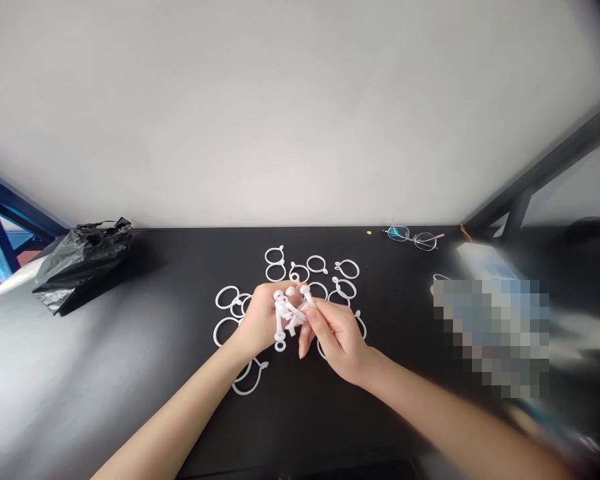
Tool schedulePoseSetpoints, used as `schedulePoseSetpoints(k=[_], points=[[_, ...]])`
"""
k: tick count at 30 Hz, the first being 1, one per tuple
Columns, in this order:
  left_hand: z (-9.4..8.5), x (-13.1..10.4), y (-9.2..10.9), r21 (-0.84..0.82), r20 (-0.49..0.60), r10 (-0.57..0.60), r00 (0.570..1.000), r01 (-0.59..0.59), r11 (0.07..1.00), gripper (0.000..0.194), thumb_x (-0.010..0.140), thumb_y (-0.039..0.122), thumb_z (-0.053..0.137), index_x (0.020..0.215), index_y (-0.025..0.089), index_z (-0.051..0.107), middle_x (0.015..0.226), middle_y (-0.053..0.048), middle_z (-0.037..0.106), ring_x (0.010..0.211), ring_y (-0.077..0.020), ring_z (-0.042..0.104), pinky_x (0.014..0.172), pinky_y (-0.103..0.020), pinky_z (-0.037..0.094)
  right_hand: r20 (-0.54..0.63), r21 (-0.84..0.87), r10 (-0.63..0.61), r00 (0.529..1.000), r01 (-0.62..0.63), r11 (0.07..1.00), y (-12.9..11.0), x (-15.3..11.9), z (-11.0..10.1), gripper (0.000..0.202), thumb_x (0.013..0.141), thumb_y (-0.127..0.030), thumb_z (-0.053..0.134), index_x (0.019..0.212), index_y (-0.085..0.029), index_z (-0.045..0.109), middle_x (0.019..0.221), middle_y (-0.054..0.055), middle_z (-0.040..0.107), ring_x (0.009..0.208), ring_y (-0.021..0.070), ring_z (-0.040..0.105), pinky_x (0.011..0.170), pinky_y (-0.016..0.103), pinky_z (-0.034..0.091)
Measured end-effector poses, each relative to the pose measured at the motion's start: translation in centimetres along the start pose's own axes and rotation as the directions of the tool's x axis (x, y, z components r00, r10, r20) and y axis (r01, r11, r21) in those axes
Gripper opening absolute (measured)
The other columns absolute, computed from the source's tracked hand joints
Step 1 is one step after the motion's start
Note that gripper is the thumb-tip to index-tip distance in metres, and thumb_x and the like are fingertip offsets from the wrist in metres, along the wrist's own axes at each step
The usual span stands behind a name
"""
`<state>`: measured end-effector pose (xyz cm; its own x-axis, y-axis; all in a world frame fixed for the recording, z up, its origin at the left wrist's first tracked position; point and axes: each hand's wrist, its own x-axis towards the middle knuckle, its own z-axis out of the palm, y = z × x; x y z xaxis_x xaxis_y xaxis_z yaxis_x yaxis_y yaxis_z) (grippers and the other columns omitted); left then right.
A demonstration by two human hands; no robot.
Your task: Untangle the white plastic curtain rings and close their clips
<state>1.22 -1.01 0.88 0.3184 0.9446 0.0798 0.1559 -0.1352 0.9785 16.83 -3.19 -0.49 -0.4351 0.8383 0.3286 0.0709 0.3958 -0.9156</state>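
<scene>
Small white pieces (pixel 279 325), some ring-ended, bunching up at odd angles, held dead centre! Thin white rings (pixel 325 271) with little tabs lie scattered around, left, right and far, some overlapping.

One left hand (pixel 261 315), one right hand (pixel 344 339), one black bag (pixel 86 261), one pair of glasses (pixel 412 239), one yellow bit (pixel 369 233). At least fourteen white rings (pixel 325 271). The small white pieces (pixel 279 325) are too bunched to count.
</scene>
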Motion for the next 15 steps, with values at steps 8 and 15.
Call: schedulePoseSetpoints(k=[8,15], points=[[-2.0,0.4,-0.7,0.278,-0.122,0.077,0.989,-0.040,0.960,0.018,0.084,0.026,0.053,0.072,0.014,0.059,0.061,0.002,0.053,0.057,-0.0106,0.045,0.054,-0.021,0.037,-0.176,0.190,0.112,0.978,-0.077,0.979,0.3,0.9,-0.6,0.029,0.097,-0.040,0.046,0.098,-0.017,0.064,0.069,0.001,0.062,0.054,0.0118,0.061,0.051,0.024,0.051],[-8.4,0.4,-0.1,0.568,-0.189,-0.065,0.980,0.163,0.807,0.018,0.073,0.020,0.055,0.084,0.016,0.069,0.070,-0.002,0.070,0.066,-0.0194,0.062,0.059,-0.025,0.044,-0.426,0.141,0.113,0.898,-0.058,0.988,0.6,1.7,-2.0,0.023,0.094,-0.039,0.052,0.095,-0.019,0.064,0.063,-0.001,0.061,0.054,0.0115,0.060,0.053,0.025,0.050]])
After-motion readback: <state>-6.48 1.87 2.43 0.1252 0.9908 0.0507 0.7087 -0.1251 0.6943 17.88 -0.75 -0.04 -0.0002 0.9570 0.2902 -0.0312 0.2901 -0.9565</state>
